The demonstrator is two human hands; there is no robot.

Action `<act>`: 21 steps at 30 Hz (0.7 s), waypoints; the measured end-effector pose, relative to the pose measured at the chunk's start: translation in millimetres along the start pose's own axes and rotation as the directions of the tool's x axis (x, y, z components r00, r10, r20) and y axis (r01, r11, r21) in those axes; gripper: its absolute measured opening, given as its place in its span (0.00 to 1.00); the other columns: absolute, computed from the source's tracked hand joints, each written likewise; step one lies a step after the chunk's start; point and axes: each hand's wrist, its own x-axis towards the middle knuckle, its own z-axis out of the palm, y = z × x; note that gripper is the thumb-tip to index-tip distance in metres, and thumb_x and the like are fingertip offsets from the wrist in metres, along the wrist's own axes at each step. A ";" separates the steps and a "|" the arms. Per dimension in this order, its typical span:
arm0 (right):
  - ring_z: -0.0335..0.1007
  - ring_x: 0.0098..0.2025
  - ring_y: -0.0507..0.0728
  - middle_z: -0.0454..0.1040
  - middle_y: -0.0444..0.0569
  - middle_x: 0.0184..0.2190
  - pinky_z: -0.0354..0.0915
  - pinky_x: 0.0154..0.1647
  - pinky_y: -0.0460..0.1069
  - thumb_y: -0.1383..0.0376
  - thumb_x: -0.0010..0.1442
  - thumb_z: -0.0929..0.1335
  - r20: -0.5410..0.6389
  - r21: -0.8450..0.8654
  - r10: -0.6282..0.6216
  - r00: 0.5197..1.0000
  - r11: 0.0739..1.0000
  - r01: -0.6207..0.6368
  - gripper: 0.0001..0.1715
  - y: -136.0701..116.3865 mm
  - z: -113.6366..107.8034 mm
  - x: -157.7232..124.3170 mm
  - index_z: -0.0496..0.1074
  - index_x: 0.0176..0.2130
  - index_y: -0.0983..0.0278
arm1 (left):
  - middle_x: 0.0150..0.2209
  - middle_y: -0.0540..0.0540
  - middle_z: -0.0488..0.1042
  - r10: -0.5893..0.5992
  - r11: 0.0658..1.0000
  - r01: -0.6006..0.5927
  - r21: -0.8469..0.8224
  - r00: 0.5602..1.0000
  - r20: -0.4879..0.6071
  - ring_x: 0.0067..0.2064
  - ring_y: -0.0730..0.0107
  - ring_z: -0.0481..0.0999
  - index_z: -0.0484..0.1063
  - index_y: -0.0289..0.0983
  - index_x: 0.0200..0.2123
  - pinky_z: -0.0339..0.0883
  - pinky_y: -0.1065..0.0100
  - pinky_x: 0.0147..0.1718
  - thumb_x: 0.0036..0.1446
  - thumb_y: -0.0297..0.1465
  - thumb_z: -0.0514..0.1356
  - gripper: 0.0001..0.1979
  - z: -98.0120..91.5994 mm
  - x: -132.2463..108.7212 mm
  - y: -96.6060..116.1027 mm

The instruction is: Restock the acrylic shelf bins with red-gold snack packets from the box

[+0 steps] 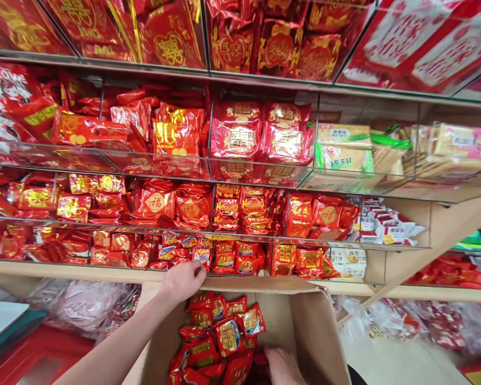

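Note:
My left hand [186, 279] is closed, fingers curled, at the far left corner of an open cardboard box [316, 326] and against the lowest shelf's front. Whether it grips the box rim or a packet is hidden. Just above its fingers are small red-and-blue snack packets [202, 251] in a clear compartment. My right hand [284, 367] reaches down inside the box, beside a pile of red wrapped snack packets [227, 336]. Its fingers are out of sight low in the box, so its grip cannot be made out.
Clear-fronted shelves [260, 174] rise ahead, divided into compartments of red and gold packets. Pale cracker packs [342, 144] stand at right. Plastic bags of goods [92, 305] lie under the shelf, with a red crate [36, 353] at lower left. A slanted wooden side panel [420, 251] borders the right.

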 end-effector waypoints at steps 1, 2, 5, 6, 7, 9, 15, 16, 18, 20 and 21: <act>0.70 0.29 0.63 0.74 0.50 0.21 0.60 0.31 0.54 0.72 0.39 0.67 0.016 -0.089 -0.020 1.000 0.996 0.021 0.09 -6.8 -7.4 -3.8 0.71 0.19 0.57 | 0.30 0.48 0.75 0.001 1.000 -0.001 0.001 1.000 -0.001 0.32 0.64 0.73 0.70 0.42 0.31 0.59 0.69 0.28 0.52 0.37 0.45 0.14 -0.6 0.2 -0.2; 0.70 0.31 0.63 0.74 0.51 0.24 0.60 0.32 0.54 0.70 0.42 0.66 0.026 -0.156 -0.032 0.999 0.987 0.036 0.07 -14.7 -15.4 -8.5 0.72 0.22 0.58 | 0.31 0.47 0.75 -0.001 1.000 0.001 0.003 1.000 0.002 0.33 0.64 0.73 0.70 0.42 0.33 0.60 0.69 0.29 0.52 0.37 0.45 0.15 -1.5 0.8 -0.7; 0.69 0.35 0.60 0.74 0.51 0.31 0.60 0.36 0.51 0.60 0.52 0.62 0.068 -0.052 -0.106 0.992 0.993 0.110 0.11 -47.1 -43.0 -26.0 0.71 0.34 0.60 | 0.36 0.47 0.74 0.016 1.000 -0.016 -0.013 0.999 -0.029 0.37 0.65 0.73 0.64 0.42 0.45 0.61 0.68 0.33 0.54 0.34 0.45 0.17 -4.4 2.2 -0.2; 0.69 0.36 0.59 0.74 0.50 0.33 0.60 0.37 0.50 0.58 0.54 0.61 0.086 0.031 -0.122 0.989 0.992 0.120 0.14 -60.1 -52.7 -32.1 0.69 0.37 0.61 | 0.39 0.47 0.73 0.061 0.997 -0.063 -0.033 0.996 -0.065 0.39 0.65 0.72 0.61 0.42 0.48 0.61 0.68 0.36 0.54 0.33 0.45 0.18 -5.2 1.1 2.1; 0.68 0.38 0.58 0.73 0.49 0.36 0.60 0.39 0.49 0.57 0.55 0.60 0.106 0.119 -0.161 0.981 0.982 0.148 0.16 -73.5 -61.9 -37.8 0.68 0.39 0.62 | 0.41 0.46 0.72 0.130 0.988 -0.138 -0.064 0.985 -0.114 0.42 0.66 0.70 0.60 0.41 0.50 0.61 0.67 0.40 0.54 0.31 0.45 0.19 -5.7 -1.6 6.3; 0.66 0.41 0.57 0.71 0.50 0.41 0.60 0.43 0.48 0.55 0.56 0.59 0.090 0.274 -0.182 0.979 0.950 0.152 0.19 -98.4 -77.0 -47.0 0.66 0.43 0.63 | 0.44 0.45 0.70 0.276 0.929 -0.319 -0.186 0.935 -0.224 0.45 0.66 0.68 0.60 0.38 0.49 0.58 0.66 0.46 0.54 0.31 0.46 0.19 -5.4 -13.4 21.6; 0.65 0.42 0.56 0.70 0.49 0.42 0.61 0.43 0.49 0.57 0.56 0.62 0.054 0.466 -0.235 0.970 0.865 0.184 0.21 -132.7 -85.0 -62.9 0.64 0.47 0.64 | 0.32 0.49 0.71 0.405 0.535 -0.259 -0.804 0.914 -0.026 0.33 0.72 0.69 0.65 0.37 0.43 0.64 0.71 0.33 0.54 0.39 0.50 0.17 4.2 -73.2 89.0; 0.66 0.41 0.56 0.70 0.49 0.42 0.61 0.42 0.49 0.57 0.55 0.62 0.046 0.481 -0.235 0.971 0.857 0.185 0.21 -133.9 -83.1 -64.8 0.64 0.47 0.64 | 0.30 0.50 0.71 0.408 0.480 -0.193 -0.856 0.913 0.023 0.31 0.73 0.68 0.67 0.36 0.39 0.63 0.72 0.31 0.52 0.40 0.51 0.16 6.3 -78.7 96.1; 0.66 0.40 0.55 0.71 0.49 0.40 0.62 0.41 0.49 0.57 0.54 0.64 0.036 0.553 -0.204 0.978 0.819 0.151 0.20 -135.4 -78.7 -68.3 0.64 0.45 0.64 | 0.25 0.51 0.69 0.364 0.373 -0.062 -0.926 0.928 0.084 0.28 0.75 0.66 0.68 0.34 0.31 0.61 0.73 0.28 0.50 0.41 0.54 0.14 9.1 -84.1 104.6; 0.67 0.39 0.55 0.72 0.49 0.38 0.63 0.39 0.48 0.58 0.53 0.64 0.023 0.647 -0.161 0.987 0.755 0.108 0.20 -137.2 -73.9 -71.3 0.64 0.44 0.64 | 0.24 0.51 0.68 0.287 0.260 0.037 -0.965 0.951 0.114 0.26 0.77 0.65 0.66 0.33 0.28 0.61 0.73 0.28 0.48 0.41 0.56 0.14 9.2 -86.2 108.5; 0.67 0.38 0.54 0.72 0.49 0.37 0.63 0.38 0.48 0.58 0.53 0.65 0.007 0.680 -0.146 0.989 0.726 0.102 0.19 -138.3 -71.4 -72.5 0.64 0.43 0.64 | 0.25 0.51 0.69 0.256 0.205 0.066 -0.977 0.959 0.118 0.27 0.76 0.66 0.66 0.34 0.29 0.62 0.73 0.29 0.48 0.41 0.56 0.14 8.5 -87.6 109.6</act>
